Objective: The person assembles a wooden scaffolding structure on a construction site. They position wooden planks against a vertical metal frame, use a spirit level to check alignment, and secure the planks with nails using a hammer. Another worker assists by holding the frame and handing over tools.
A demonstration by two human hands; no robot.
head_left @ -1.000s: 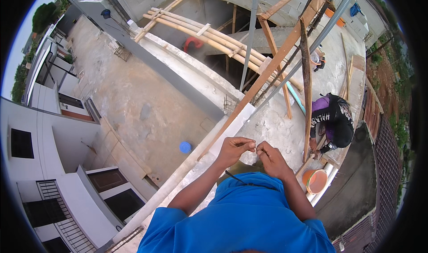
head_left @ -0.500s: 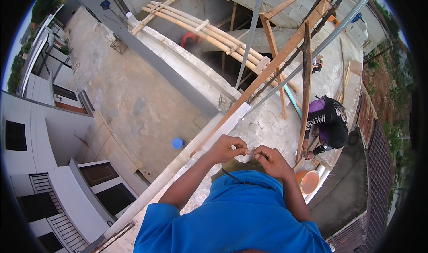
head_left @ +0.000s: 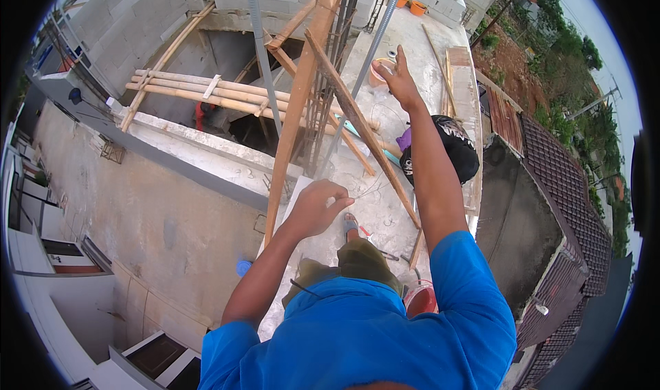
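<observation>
My left hand (head_left: 317,208) is in front of me with thumb and forefinger pinched. A thin wire (head_left: 368,191) seems to run out from its fingertips, fine against the pale concrete. My right hand (head_left: 399,84) is stretched far forward on a raised arm, fingers extended and apart, holding nothing I can see. In the picture it lies beside an orange bucket (head_left: 377,78), which it does not visibly touch. Left of my right forearm, a wooden prop (head_left: 361,125) slants down to the slab. A tall wooden plank (head_left: 295,108) stands beyond my left hand.
A crouching person (head_left: 447,149) in dark clothing is partly hidden behind my right arm. Bamboo poles (head_left: 206,94) cross an opening at the left, with someone in red below. A red bucket (head_left: 421,299) stands by my right side. Vertical rebar (head_left: 337,53) rises behind the plank.
My hands were together at my waist; now they are apart. The right has swung up and forward with its fingers spread, while the left stays pinched. My view has turned rightward.
</observation>
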